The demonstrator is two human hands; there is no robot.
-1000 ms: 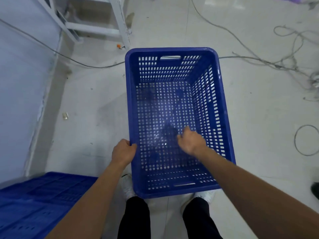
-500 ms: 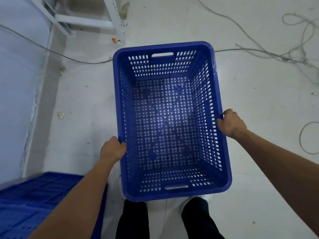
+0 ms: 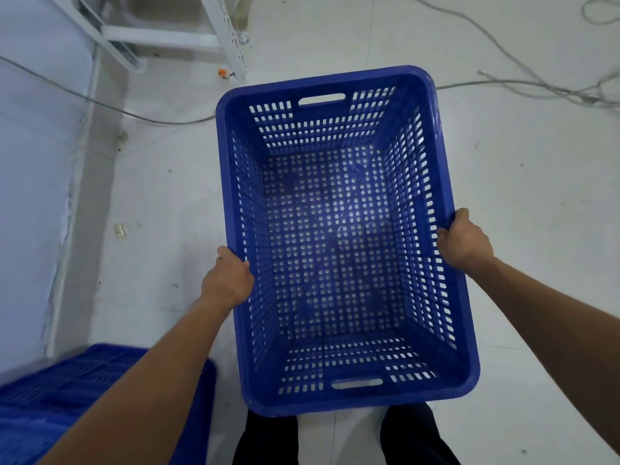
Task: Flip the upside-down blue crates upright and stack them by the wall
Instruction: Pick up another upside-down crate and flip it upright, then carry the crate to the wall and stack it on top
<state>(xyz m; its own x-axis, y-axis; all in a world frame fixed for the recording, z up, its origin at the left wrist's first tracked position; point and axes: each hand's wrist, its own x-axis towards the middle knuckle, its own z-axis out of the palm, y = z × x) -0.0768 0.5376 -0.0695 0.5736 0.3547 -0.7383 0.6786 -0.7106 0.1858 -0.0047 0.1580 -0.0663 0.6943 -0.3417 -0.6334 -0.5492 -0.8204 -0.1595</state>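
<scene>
— Where was the blue perforated plastic crate [image 3: 335, 246]?

— Upright, with its open top facing the camera, straight in front of the person and running lengthwise away from them. Its near end covered the tops of the dark trouser legs [image 3: 268, 441]. Its far end pointed towards the white metal rack leg [image 3: 228, 35]. The pale floor showed through the holes in its bottom.

— And the hands?

— Both held it. The left hand [image 3: 228, 280] was clenched round the left long rim, a little nearer the body. The right hand [image 3: 464, 241] was clenched round the right long rim, slightly farther out, with its fingers curled over the edge.

— How did it sit relative to the wall?

— The pale wall [image 3: 30, 162] ran down the left side of the view. A strip of white floor [image 3: 161, 196] lay between the wall and the crate, so the two were near each other but apart.

— Was there another crate?

— Yes, a second blue plastic crate [image 3: 50, 397] in the lower left corner, close to the wall and partly behind the left forearm. Its top looked like a ribbed underside, so it was perhaps upside down, but that corner was blurred and cut off.

— What else lay about?

— Grey cables [image 3: 503, 83] trailed over the floor beyond the crate and to its right, and one ran in from the wall side towards its far end. A small orange scrap [image 3: 221, 72] sat by the foot of the rack leg. A small pale object [image 3: 120, 228] lay on the floor near the wall.
</scene>
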